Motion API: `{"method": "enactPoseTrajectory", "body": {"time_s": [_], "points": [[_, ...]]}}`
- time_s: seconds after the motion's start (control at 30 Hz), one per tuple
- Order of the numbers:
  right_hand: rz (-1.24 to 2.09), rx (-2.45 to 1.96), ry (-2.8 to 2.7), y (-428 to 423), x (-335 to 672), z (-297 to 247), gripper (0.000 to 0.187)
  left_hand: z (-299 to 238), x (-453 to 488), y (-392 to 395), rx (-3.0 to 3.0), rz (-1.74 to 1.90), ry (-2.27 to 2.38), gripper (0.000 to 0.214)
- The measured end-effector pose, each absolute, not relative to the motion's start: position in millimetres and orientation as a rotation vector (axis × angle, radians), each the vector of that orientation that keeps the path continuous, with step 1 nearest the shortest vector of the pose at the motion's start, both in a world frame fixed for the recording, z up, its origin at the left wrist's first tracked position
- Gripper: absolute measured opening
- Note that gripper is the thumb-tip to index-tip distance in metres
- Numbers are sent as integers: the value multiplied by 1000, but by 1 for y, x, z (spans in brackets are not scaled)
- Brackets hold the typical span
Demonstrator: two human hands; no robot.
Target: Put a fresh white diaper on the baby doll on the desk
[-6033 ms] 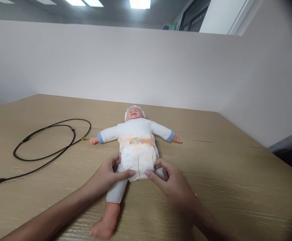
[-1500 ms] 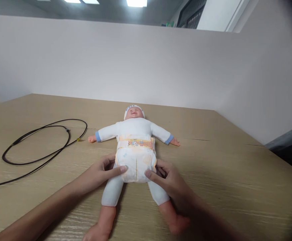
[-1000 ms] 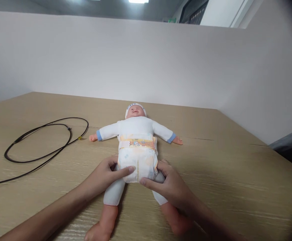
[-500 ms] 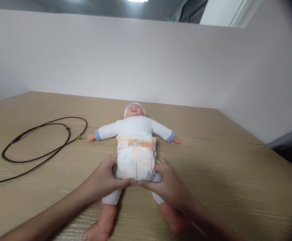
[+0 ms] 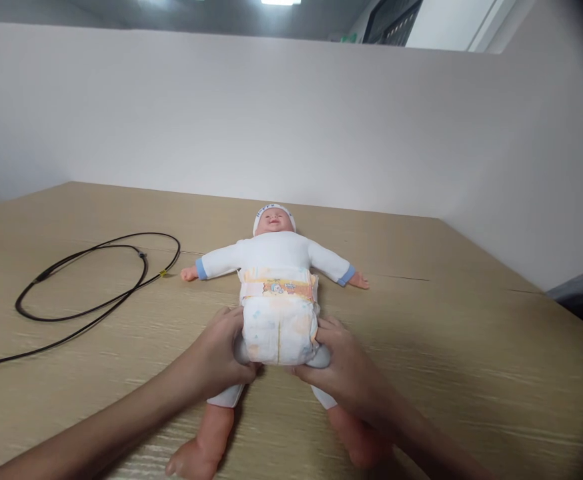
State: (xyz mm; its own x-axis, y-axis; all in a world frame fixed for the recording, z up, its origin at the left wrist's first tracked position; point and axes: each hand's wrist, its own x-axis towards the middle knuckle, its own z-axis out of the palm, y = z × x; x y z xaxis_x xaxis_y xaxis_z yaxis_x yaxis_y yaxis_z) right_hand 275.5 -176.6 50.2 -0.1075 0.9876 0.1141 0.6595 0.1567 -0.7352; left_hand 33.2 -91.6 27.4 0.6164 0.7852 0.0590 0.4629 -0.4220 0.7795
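A baby doll (image 5: 276, 252) lies on its back on the wooden table, arms spread and legs apart toward me. It wears a white outfit with blue cuffs, a white cap (image 5: 274, 208) and a diaper (image 5: 276, 327) with an orange printed waistband. My left hand (image 5: 226, 350) curls around the doll's thigh at the diaper's left edge, its thumb near the crotch. On the other side, my right hand (image 5: 334, 357) wraps the other thigh at the diaper's right edge. Both hands' fingertips are partly hidden under the doll.
A loosely coiled black cable (image 5: 96, 313) lies on the table (image 5: 446, 347) to the left of the doll. Behind the table stands a pale partition wall (image 5: 281, 120), which continues along the right side.
My thumbs have moved apart from the middle of the diaper's lower edge toward the thighs. The whole view has shifted slightly, so everything sits a little farther right.
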Motion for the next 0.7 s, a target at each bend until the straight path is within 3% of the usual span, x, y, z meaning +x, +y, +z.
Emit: {"method": "enactPoseTrajectory", "body": {"time_s": [0.33, 0.53, 0.7], "points": [[708, -1593, -1755, -178, 271, 47, 35, 29, 39, -92, 2089, 603, 941, 34], [757, -1554, -1766, -178, 274, 47, 19, 29, 40, -93, 2093, 619, 940, 23], [754, -1537, -1777, -179, 276, 48, 22, 24, 40, -92, 2076, 652, 951, 23]]}}
